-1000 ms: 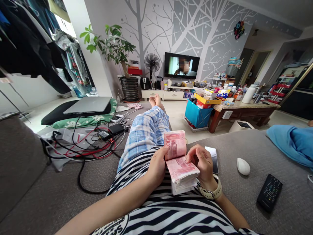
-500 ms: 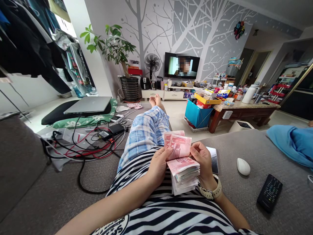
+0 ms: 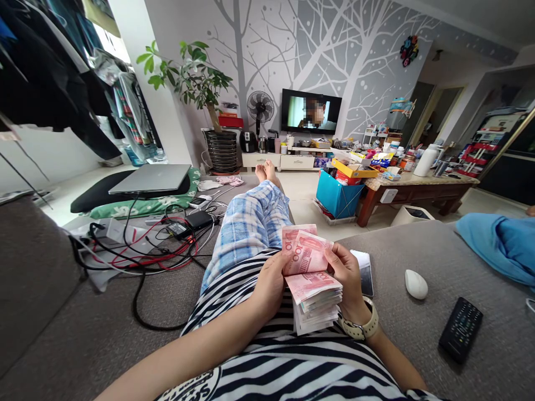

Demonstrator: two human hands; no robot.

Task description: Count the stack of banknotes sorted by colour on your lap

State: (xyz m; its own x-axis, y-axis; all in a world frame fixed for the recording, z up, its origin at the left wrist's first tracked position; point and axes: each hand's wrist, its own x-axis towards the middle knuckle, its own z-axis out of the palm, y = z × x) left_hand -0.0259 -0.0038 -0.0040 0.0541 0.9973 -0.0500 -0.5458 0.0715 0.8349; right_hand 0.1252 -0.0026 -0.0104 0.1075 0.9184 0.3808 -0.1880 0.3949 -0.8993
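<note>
A folded stack of pinkish-red banknotes (image 3: 315,289) marked 100 lies between my hands, over my striped shirt. My left hand (image 3: 271,278) is closed on the stack's left side, thumb on top. My right hand (image 3: 346,273) pinches the right edge of a raised banknote (image 3: 311,253) between thumb and finger. Behind that note another one stands up, fanned to the left. The lower part of the stack hangs folded toward me, its layered edges showing at the right. Some of my left fingers are hidden behind the notes.
On the grey sofa to the right lie a phone (image 3: 365,273), a white mouse (image 3: 416,284) and a black remote control (image 3: 461,329). Tangled cables (image 3: 146,250) and a laptop (image 3: 150,179) are on the left. Beyond stands a crowded low table (image 3: 418,186) beside a blue box (image 3: 338,195).
The front raised banknote has slid and tilted to the right in my right hand's pinch, showing more of its 100. My left hand has barely moved.
</note>
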